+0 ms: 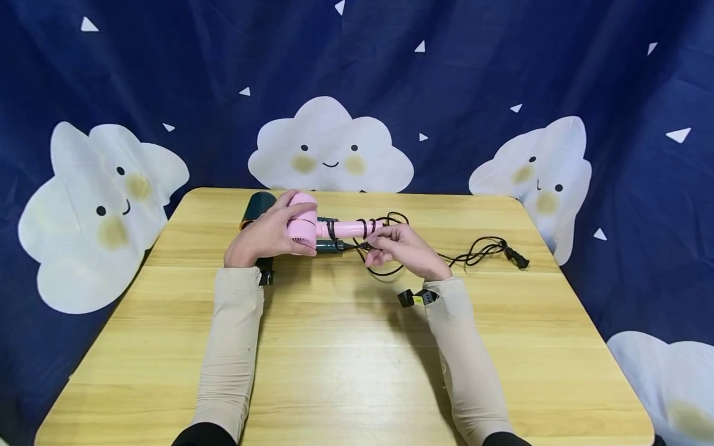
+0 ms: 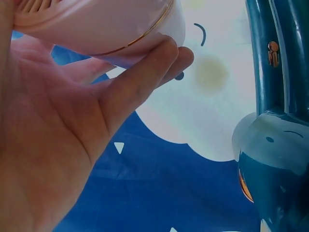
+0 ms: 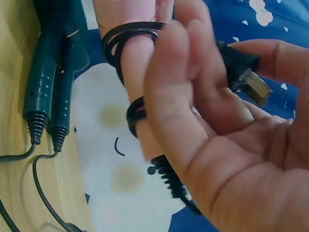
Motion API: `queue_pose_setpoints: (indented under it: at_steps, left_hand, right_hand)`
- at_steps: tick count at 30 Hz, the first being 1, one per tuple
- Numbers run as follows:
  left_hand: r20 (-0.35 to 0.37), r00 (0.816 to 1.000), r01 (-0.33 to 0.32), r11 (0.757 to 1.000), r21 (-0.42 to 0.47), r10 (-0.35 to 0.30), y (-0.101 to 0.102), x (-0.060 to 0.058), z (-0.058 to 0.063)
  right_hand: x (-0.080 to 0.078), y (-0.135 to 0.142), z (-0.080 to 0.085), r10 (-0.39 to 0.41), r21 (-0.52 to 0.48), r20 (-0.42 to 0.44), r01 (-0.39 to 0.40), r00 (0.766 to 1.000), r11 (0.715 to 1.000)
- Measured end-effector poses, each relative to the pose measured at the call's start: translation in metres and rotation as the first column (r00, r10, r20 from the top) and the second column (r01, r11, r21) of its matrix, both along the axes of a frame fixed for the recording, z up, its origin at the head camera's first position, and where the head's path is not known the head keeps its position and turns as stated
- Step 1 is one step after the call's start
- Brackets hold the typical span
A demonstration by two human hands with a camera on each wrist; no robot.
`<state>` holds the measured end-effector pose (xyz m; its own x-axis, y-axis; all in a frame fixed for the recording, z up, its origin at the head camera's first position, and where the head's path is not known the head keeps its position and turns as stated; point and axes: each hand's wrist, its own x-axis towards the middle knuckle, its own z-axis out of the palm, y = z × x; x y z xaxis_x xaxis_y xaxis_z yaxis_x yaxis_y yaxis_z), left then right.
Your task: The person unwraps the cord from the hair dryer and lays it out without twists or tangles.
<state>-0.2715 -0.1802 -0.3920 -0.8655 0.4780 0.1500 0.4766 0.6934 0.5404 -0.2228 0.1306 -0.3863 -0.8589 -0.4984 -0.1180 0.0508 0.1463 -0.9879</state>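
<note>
A pink hair dryer point(image 1: 303, 223) is raised over the table, its handle point(image 1: 348, 229) pointing right. My left hand point(image 1: 268, 230) grips it round the head; in the left wrist view the fingers point(image 2: 140, 82) spread along the pink casing with its gold line. The black cord point(image 3: 136, 116) is wound in loops round the handle. Fingers of my right hand point(image 1: 404, 249) are curled at the handle's end, holding the cord near its plug point(image 3: 241, 72), whose metal prongs show between the fingers in the right wrist view.
Dark green hair dryers lie behind and below the pink one; two green handles point(image 3: 41, 92) show side by side. Their black cords trail right across the wooden table point(image 1: 346, 347), one ending in a plug point(image 1: 515, 257). A blue cloud-print curtain point(image 1: 457, 80) hangs behind.
</note>
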Motion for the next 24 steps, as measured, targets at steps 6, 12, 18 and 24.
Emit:
queue_pose_setpoints:
  at_steps: [6, 12, 18, 24]
  left_hand:
    - [-0.019, 1.0, 0.019, 1.0, 0.016, -0.018, -0.001, -0.001, 0.003]
    - [-0.029, 1.0, 0.012, 1.0, 0.018, -0.011, -0.003, 0.002, 0.005]
    - [-0.043, 0.999, 0.005, 0.999, 0.033, -0.004, -0.006, 0.004, 0.008]
    - [-0.057, 0.998, 0.01, 1.0, 0.027, -0.009, -0.006, 0.006, 0.009]
  right_hand:
    - [-0.003, 0.005, -0.007, 0.139, 0.034, 0.059, -0.141, 0.989, 0.989]
    - [-0.007, 0.006, -0.017, 0.22, 0.069, 0.112, -0.229, 0.969, 0.971]
    - [-0.012, 0.006, -0.03, 0.258, 0.103, 0.141, -0.274, 0.956, 0.956]
    - [-0.02, 0.008, -0.046, 0.252, 0.147, 0.16, -0.276, 0.954, 0.95]
